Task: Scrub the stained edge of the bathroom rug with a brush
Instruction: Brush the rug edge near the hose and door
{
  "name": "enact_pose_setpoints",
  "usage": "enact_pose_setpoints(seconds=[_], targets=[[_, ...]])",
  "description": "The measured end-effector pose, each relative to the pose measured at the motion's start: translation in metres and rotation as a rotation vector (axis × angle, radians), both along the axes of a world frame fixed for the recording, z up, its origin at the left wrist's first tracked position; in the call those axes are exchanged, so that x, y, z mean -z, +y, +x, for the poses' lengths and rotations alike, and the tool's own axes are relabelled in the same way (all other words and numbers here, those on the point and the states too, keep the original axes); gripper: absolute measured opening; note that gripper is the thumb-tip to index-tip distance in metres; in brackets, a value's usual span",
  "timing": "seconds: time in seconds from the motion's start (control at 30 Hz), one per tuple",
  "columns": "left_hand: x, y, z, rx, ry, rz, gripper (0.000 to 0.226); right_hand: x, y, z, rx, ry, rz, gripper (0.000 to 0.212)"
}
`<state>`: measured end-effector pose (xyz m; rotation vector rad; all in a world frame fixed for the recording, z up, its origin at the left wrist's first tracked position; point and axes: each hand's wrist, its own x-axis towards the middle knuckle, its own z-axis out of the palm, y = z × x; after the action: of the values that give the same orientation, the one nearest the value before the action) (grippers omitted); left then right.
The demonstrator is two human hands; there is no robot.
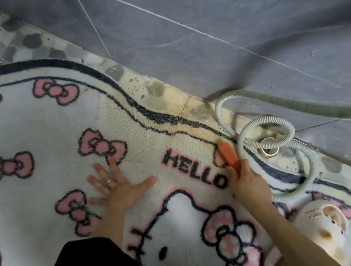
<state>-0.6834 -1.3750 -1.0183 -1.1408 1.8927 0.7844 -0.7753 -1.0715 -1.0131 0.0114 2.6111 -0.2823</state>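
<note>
A white fluffy rug [38, 126] with pink bows, a cat face and the word HELLO covers most of the floor. Its dark-bordered far edge carries a yellow-brown stain [193, 128]. My right hand [249, 184] grips an orange brush [229, 156], whose head lies on the rug at the right end of the stain. My left hand [115, 187] rests flat on the rug with fingers spread, left of the word HELLO.
A pale corrugated hose [265, 120] loops over the rug's edge around a floor drain [268, 150], then runs off to the right. A grey tiled wall [201, 20] rises behind a strip of pebble floor [158, 88]. A white slipper [325, 227] lies at lower right.
</note>
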Motion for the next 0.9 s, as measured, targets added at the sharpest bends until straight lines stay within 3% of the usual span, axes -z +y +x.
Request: enact_pose_setpoints(seconds=[0.1,0.3,0.57,0.7,0.8,0.9], targets=[[0.000,0.002,0.001,-0.001,-0.002,-0.009,0.152,0.000,0.011,-0.007,-0.017,-0.028,0.037,0.039],[0.002,0.014,-0.006,0.005,-0.020,-0.066,0.147,0.023,-0.113,-0.063,-0.146,-0.054,-0.176,0.031],[0.005,0.021,-0.022,-0.118,-0.060,-0.031,0.155,0.004,0.026,-0.008,0.037,-0.006,0.052,0.044],[0.010,0.024,-0.021,-0.117,-0.067,-0.054,0.157,0.012,-0.061,-0.030,-0.125,0.010,-0.101,0.028],[0.010,0.023,-0.022,-0.113,-0.061,-0.060,0.158,0.025,-0.137,-0.055,-0.259,-0.065,-0.215,0.029],[0.007,0.020,-0.023,-0.119,-0.062,-0.034,0.160,0.026,-0.102,-0.061,-0.289,-0.055,-0.112,0.036]])
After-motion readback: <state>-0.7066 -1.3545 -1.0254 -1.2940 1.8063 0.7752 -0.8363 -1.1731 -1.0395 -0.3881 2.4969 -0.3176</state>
